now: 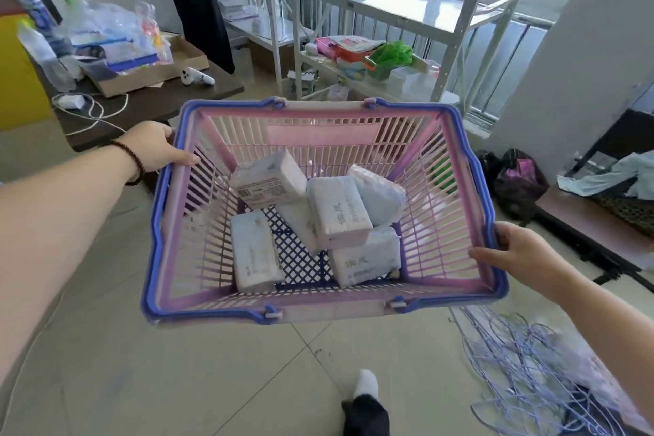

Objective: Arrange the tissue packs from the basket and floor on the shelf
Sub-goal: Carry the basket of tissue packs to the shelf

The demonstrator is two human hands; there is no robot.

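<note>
My foot in a black-and-white sock [366, 403] stands on the tiled floor [198, 375], and a tangle of blue wire hangers [527, 365] lies on the floor to my right. Above the floor I hold a pink basket [456, 223] with blue rim and handles. My right hand [513, 255] is clenched on the basket's right rim, thumb inside the wall. My left hand [155, 147], with a dark bead bracelet on its wrist, grips the basket's far left corner. Inside the basket lie the tissue packs [336, 212], six or so, jumbled: one flat along the left side of the blue mesh bottom, the others tilted and leaning on one another toward the middle and right. Beyond the basket to the left stands a dark table [148, 106] carrying a cardboard box, plastic bags, bottles and a white cable. Straight ahead is the metal shelf [407, 7] by the window, its lower level holding pink and green items. Another person stands farther back on the left.
</note>
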